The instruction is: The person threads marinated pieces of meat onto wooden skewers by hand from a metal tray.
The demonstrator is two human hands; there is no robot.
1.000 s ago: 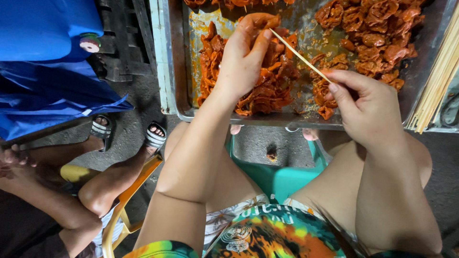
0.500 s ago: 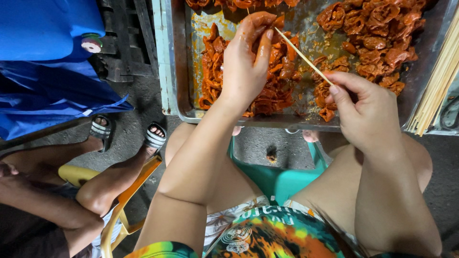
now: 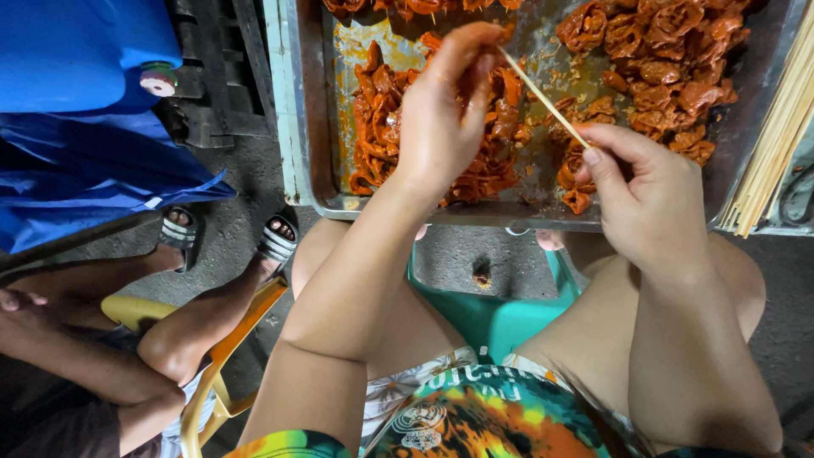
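My right hand (image 3: 646,197) pinches the lower end of a thin bamboo skewer (image 3: 543,97), which slants up and to the left. My left hand (image 3: 441,119) is raised over the metal tray (image 3: 298,127), its fingertips closed at the skewer's upper tip; whether a piece of meat sits between them is hidden. Under both hands the tray holds orange-red marinated meat pieces (image 3: 381,119), one pile on the left and a second pile (image 3: 670,59) at the upper right.
A bundle of bare bamboo skewers (image 3: 776,136) lies along the tray's right edge. A blue container (image 3: 76,51) stands at the left. Another person's legs in sandals (image 3: 182,229) and a yellow chair (image 3: 212,373) are at lower left. A teal stool (image 3: 492,318) is under me.
My left hand has lifted off the left meat pile and closed its fingers at the skewer's tip. My right hand keeps its hold on the skewer in almost the same place.
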